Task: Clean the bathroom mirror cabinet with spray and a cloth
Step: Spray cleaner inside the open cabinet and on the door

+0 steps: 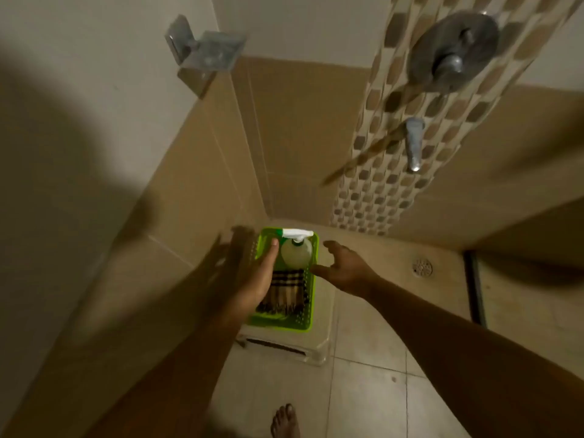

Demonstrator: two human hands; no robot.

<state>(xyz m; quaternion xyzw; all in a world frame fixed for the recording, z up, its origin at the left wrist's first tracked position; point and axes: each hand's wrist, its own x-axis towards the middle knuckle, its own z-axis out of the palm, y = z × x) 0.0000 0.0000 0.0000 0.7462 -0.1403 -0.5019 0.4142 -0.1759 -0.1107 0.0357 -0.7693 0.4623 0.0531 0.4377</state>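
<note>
I see spray bottle, white trigger and pale body, at green basket's far end; checked tan-black cloth lies just beside it, nearer me.

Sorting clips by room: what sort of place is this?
Most likely a bathroom shower stall: a round valve handle and a metal spout sit on the tiled wall, and a round drain is set in the tiled floor.

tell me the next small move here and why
Probably curl the left hand round the spray bottle and lift it out. Both hands are open and hold nothing; the left hangs over the green basket with its thumb beside the bottle, while the right hand is by the right rim. The checked cloth lies beside the bottle.
</note>
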